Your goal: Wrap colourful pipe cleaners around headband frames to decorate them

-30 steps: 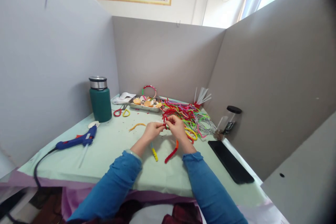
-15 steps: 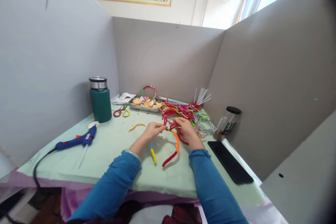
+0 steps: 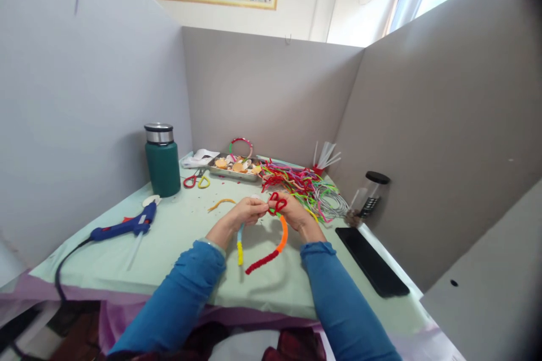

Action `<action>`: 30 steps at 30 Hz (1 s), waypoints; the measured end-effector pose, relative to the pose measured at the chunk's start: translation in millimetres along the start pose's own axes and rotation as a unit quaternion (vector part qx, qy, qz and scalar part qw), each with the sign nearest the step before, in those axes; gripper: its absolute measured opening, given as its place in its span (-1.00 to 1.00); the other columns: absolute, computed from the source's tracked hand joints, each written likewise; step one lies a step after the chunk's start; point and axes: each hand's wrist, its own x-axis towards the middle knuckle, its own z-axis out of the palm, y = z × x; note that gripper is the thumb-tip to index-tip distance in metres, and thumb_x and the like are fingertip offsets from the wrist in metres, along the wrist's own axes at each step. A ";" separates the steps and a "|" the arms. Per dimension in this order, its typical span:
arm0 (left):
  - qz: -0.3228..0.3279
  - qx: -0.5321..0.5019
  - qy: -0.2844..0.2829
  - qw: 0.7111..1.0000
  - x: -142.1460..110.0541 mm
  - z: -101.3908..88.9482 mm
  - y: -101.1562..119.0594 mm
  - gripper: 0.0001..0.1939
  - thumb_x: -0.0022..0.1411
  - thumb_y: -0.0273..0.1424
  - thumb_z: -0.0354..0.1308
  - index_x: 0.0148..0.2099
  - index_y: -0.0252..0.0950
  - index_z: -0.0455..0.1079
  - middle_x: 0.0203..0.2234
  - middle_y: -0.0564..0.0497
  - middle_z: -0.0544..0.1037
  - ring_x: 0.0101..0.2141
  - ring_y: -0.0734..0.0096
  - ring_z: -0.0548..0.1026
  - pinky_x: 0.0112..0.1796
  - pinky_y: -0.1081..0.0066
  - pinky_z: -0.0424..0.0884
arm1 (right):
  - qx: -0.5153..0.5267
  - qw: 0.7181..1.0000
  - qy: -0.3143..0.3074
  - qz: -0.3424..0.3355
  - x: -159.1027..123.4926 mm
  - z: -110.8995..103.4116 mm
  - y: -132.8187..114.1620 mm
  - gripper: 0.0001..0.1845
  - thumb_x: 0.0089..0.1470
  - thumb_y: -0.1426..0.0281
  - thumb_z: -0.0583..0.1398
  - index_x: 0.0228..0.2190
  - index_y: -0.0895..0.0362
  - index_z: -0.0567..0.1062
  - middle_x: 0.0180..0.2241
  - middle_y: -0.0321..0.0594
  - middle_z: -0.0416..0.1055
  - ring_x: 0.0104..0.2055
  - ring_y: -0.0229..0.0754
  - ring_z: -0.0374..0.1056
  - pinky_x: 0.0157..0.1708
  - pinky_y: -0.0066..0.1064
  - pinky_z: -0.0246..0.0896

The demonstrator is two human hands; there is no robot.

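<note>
Both hands meet over the middle of the table at a curved headband (image 3: pixel 284 232) wrapped in coloured pipe cleaner: yellow and light blue on one arm, green, orange and dark red on the other. Red pipe cleaner loops (image 3: pixel 278 203) stand up at its top, in a bow-like shape. My left hand (image 3: pixel 249 211) is closed in a pinch on the headband beside the loops. My right hand (image 3: pixel 294 211) is closed behind and to the right of the loops, fingers on the red pipe cleaner; its fingertips are partly hidden by the loops.
Beyond my hands lies a heap of pipe cleaners (image 3: pixel 292 175) and a metal tray (image 3: pixel 237 175) of round pieces. Scissors (image 3: pixel 197 181), a green flask (image 3: pixel 163 166) and a blue glue gun (image 3: pixel 125 228) with its cord are left. A black phone-like slab (image 3: pixel 370 262) and a clear jar (image 3: pixel 370 194) are right.
The headband has turned in my hands, its two ends shifting left. The red loops have drawn closer together, and my right hand has moved slightly down and left around them.
</note>
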 end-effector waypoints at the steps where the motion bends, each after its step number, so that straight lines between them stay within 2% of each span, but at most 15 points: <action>1: -0.001 0.001 0.008 1.000 0.0 -0.2 0.0 -0.62 -0.07 -0.13 0.26 -0.48 -0.34 0.26 -0.70 0.21 0.17 -0.78 0.76 -0.05 -0.71 0.52 -0.15 | -0.003 1.000 0.010 -0.004 0.5 -0.6 0.5 -0.76 -0.17 0.27 0.31 -0.61 0.16 0.41 -0.61 -0.35 0.30 -0.53 -0.34 0.16 -0.46 -0.45 0.06; 4: -0.001 0.024 0.033 0.999 -0.2 1.5 0.9 -0.63 -0.07 -0.13 0.25 -0.44 -0.35 0.29 -0.70 0.22 0.17 -0.77 0.75 -0.04 -0.70 0.52 -0.15 | -0.017 1.000 0.025 0.007 1.0 -4.4 2.1 -0.75 -0.19 0.28 0.31 -0.62 0.17 0.39 -0.62 -0.37 0.27 -0.55 -0.36 0.11 -0.49 -0.46 0.00; 8: 0.024 0.106 0.078 0.991 3.6 7.0 -1.6 -0.62 -0.10 -0.17 0.25 -0.33 -0.38 0.38 -0.70 0.20 0.21 -0.72 0.70 0.03 -0.66 0.53 -0.11 | -0.025 0.996 0.035 0.076 0.4 -11.5 5.6 -0.73 -0.26 0.30 0.33 -0.65 0.18 0.36 -0.69 -0.41 0.20 -0.63 -0.40 0.02 -0.58 -0.48 -0.13; 11: 0.059 0.191 0.128 0.971 9.6 8.9 -8.2 -0.67 -0.12 -0.20 0.26 -0.38 -0.38 0.43 -0.68 0.16 0.28 -0.65 0.64 0.13 -0.61 0.54 0.00 | -0.025 0.988 0.056 0.139 -0.1 -13.6 7.4 -0.73 -0.34 0.34 0.36 -0.65 0.18 0.37 -0.70 -0.41 0.22 -0.64 -0.40 0.04 -0.61 -0.47 -0.15; 13: 0.070 0.221 0.141 0.962 12.6 7.9 -11.8 -0.70 -0.11 -0.22 0.24 -0.40 -0.37 0.45 -0.66 0.13 0.32 -0.62 0.62 0.17 -0.58 0.53 0.03 | -0.035 0.985 0.066 0.153 -0.5 -13.6 6.6 -0.73 -0.37 0.34 0.37 -0.63 0.19 0.39 -0.68 -0.38 0.26 -0.63 -0.39 0.08 -0.60 -0.47 -0.13; 15: 0.062 0.215 0.140 0.965 13.5 5.4 -12.2 -0.71 -0.09 -0.23 0.23 -0.40 -0.37 0.46 -0.67 0.13 0.32 -0.62 0.62 0.17 -0.58 0.53 0.03 | -0.043 0.986 0.065 0.145 -0.9 -14.2 4.1 -0.72 -0.32 0.28 0.36 -0.61 0.19 0.42 -0.66 -0.37 0.28 -0.62 -0.39 0.08 -0.59 -0.46 -0.11; 18: 0.010 0.135 0.144 0.980 11.0 1.2 -7.4 -0.69 -0.11 -0.21 0.25 -0.40 -0.38 0.43 -0.72 0.18 0.24 -0.71 0.67 0.07 -0.64 0.51 -0.07 | 0.006 0.991 0.051 0.122 -1.5 -17.9 -0.5 -0.65 -0.15 0.13 0.28 -0.55 0.19 0.45 -0.63 -0.34 0.30 -0.62 -0.38 0.09 -0.58 -0.46 -0.06; 20: -0.021 0.058 0.121 0.991 8.2 -1.3 -3.0 -0.68 -0.13 -0.21 0.27 -0.41 -0.36 0.37 -0.75 0.22 0.19 -0.77 0.70 -0.01 -0.68 0.50 -0.15 | 0.065 0.991 0.036 0.107 -2.3 -20.5 -2.3 -0.65 -0.10 0.10 0.25 -0.48 0.17 0.48 -0.60 -0.32 0.32 -0.59 -0.36 0.13 -0.54 -0.45 0.01; 23: -0.024 -0.035 0.024 0.999 4.4 -4.5 1.0 -0.68 -0.11 -0.23 0.28 -0.43 -0.32 0.26 -0.77 0.23 0.17 -0.80 0.71 -0.04 -0.71 0.50 -0.16 | 0.103 0.992 -0.010 0.074 -4.3 -19.3 -2.0 -0.72 -0.14 0.22 0.32 -0.38 0.14 0.50 -0.51 -0.31 0.37 -0.52 -0.35 0.19 -0.46 -0.45 0.08; 26: -0.012 -0.081 -0.058 0.995 2.2 -6.9 0.7 -0.71 -0.05 -0.28 0.26 -0.44 -0.32 0.22 -0.78 0.24 0.13 -0.81 0.72 -0.06 -0.72 0.52 -0.13 | 0.095 0.993 -0.052 0.049 -5.9 -11.6 -0.2 -0.69 -0.22 0.31 0.37 -0.35 0.10 0.51 -0.42 -0.30 0.40 -0.47 -0.34 0.21 -0.41 -0.44 0.09; 30: -0.004 -0.108 -0.118 0.987 0.3 -8.4 -2.5 -0.74 0.01 -0.30 0.23 -0.44 -0.33 0.22 -0.82 0.25 0.06 -0.80 0.72 -0.08 -0.72 0.53 -0.13 | 0.100 0.991 -0.075 0.040 -5.9 -2.6 1.2 -0.69 -0.27 0.25 0.40 -0.43 0.10 0.50 -0.50 -0.32 0.36 -0.49 -0.32 0.20 -0.42 -0.44 0.08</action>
